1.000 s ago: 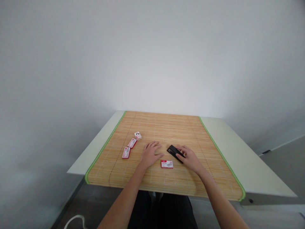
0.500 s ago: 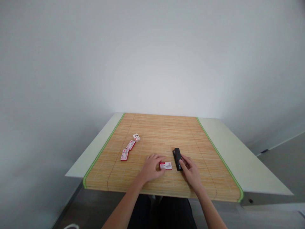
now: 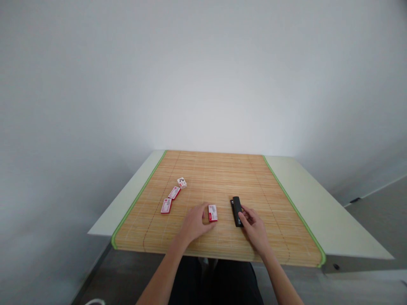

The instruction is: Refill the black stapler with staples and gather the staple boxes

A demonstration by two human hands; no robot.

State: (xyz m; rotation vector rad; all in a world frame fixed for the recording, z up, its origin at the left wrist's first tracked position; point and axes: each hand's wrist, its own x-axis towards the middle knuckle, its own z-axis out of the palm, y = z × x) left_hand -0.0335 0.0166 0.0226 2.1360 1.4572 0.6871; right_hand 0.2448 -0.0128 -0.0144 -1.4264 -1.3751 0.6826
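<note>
My left hand [image 3: 194, 223] rests on the bamboo mat [image 3: 216, 178] with thumb and fingers pinched on a small red-and-white box [image 3: 213, 212], which now lies lengthwise away from me. My right hand [image 3: 254, 228] has its fingers curled against the near end of a black stapler [image 3: 237, 210], which lies flat and points away from me. The box and stapler lie side by side, a short gap apart.
Three more small red-and-white boxes [image 3: 174, 192] lie in a diagonal row on the mat's left part. The mat has green edging and covers a pale table [image 3: 318, 199] that stands against a white wall. My dark-clothed legs show below the table's near edge.
The stapler was swung from a diagonal to point straight away and drawn nearer. My left hand went to the red-and-white box and turned it from crosswise to lengthwise.
</note>
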